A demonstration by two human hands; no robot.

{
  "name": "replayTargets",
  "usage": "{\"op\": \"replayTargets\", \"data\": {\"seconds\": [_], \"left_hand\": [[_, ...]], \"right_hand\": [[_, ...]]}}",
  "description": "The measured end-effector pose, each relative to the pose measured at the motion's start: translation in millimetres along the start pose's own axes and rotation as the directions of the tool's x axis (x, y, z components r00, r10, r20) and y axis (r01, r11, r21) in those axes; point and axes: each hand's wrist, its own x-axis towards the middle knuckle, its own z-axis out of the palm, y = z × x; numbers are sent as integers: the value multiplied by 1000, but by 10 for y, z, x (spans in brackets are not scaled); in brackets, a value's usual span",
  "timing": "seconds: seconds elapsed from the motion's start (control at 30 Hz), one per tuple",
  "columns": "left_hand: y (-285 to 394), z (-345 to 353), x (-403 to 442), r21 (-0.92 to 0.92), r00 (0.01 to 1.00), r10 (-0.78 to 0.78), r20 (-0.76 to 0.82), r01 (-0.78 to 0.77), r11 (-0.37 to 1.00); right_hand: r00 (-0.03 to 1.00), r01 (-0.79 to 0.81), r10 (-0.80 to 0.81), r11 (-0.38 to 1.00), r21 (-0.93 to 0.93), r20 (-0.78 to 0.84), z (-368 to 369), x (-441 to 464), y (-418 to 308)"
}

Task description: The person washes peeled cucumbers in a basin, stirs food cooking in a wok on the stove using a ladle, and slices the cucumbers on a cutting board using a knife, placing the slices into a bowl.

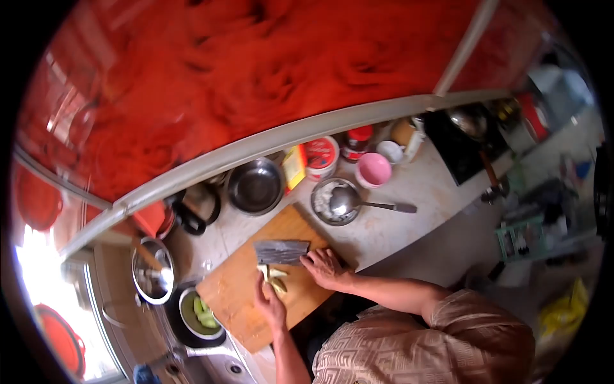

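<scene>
My right hand (326, 269) is closed at the right end of a cleaver (281, 251), whose broad grey blade lies over a wooden cutting board (236, 301). Just below the blade are a few pale green and whitish vegetable pieces (276, 281); their exact kind is hard to make out. My left hand (271, 307) is over the board beside these pieces, fingers extended toward them and the blade. No firm grip shows in it, and its fingertips are close to or touching the pieces.
A bowl of green vegetable chunks (201, 313) stands in the sink (217, 365). Behind the board are a dark pan (254, 185), a metal bowl with a ladle (345, 201), a pink bowl (373, 169) and a red-lidded tub (321, 153). Red cabinets (275, 77) overhang the counter.
</scene>
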Motion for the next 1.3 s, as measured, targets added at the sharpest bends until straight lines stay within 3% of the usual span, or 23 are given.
{"op": "replayTargets", "data": {"seconds": [0.07,0.1,0.17,0.2,0.23,0.27,0.33,0.4,0.43,0.5,0.57,0.6,0.63,0.67,0.73,0.8,0.9,0.93,1.0,1.03,1.1,1.2,1.3], "left_hand": [[225,-552,52,-138,898,-234,373,303,943],[297,-856,77,-352,805,-301,511,515,781],[-396,-1630,303,-573,705,-161,691,670,472],[-342,-1729,535,-68,759,-529,380,593,802],[-318,-1648,506,365,904,-334,268,225,903],[-290,-1571,471,788,984,-114,136,-38,614],[163,-1255,421,500,941,182,284,-307,810],[446,-805,145,-13,918,33,395,-31,999],[700,-546,-86,-26,876,23,482,-12,1000],[591,-162,-495,41,756,202,622,-289,956],[847,187,-1006,158,656,70,752,-282,946],[658,338,-1224,-3,600,81,796,-131,991],[577,486,-1549,-33,586,-74,807,171,985],[557,588,-1836,16,508,-161,846,277,961],[1235,884,-2249,228,334,-292,896,219,949],[893,949,-2569,223,290,-310,905,299,928],[1663,1062,-2767,186,297,-317,901,395,900],[1263,901,-2848,276,301,-438,847,455,847],[1089,773,-2994,-121,444,-266,855,671,731],[1074,748,-3064,-47,529,-367,765,614,788],[1085,705,-3146,153,670,-512,537,520,840],[1509,882,-3011,-34,680,-634,370,692,722],[823,914,-2673,93,775,-596,209,591,801]], "right_hand": [[997,-62,64,998,32,-44,-225,-141,-92],[989,-93,102,991,91,-107,-266,-275,-88],[951,-253,281,947,199,-129,-411,-668,-66],[918,-327,371,908,261,-139,-447,-903,-54],[869,-419,477,851,317,-132,-403,-1171,52],[817,-494,567,782,380,-104,-334,-1473,128],[666,-729,743,631,267,62,-554,-1954,247],[523,-830,849,487,272,75,-411,-2366,472],[519,-833,851,480,276,87,-428,-2477,625],[533,-804,844,529,270,-67,-338,-2532,1059],[617,-669,706,703,241,-348,-376,-2420,1580],[646,-595,661,750,291,-382,-517,-2271,1817],[690,-560,602,796,232,-401,-615,-2104,2075],[739,-512,533,842,171,-413,-693,-1935,2315],[822,-405,380,914,34,-424,-779,-1643,2749],[875,-360,343,933,14,-342,-845,-1422,2999],[956,-268,266,963,2,-120,-777,-1282,3211],[970,-223,224,974,29,-96,-737,-1246,3258],[989,-135,139,987,81,-46,-577,-1181,3346],[978,-120,117,993,-7,-171,-457,-1143,3374],[985,-41,60,993,113,-163,-470,-1163,3407],[970,1,62,966,258,-237,-927,-1434,3231],[991,-12,100,736,677,-91,-1055,-1873,3118]]}}
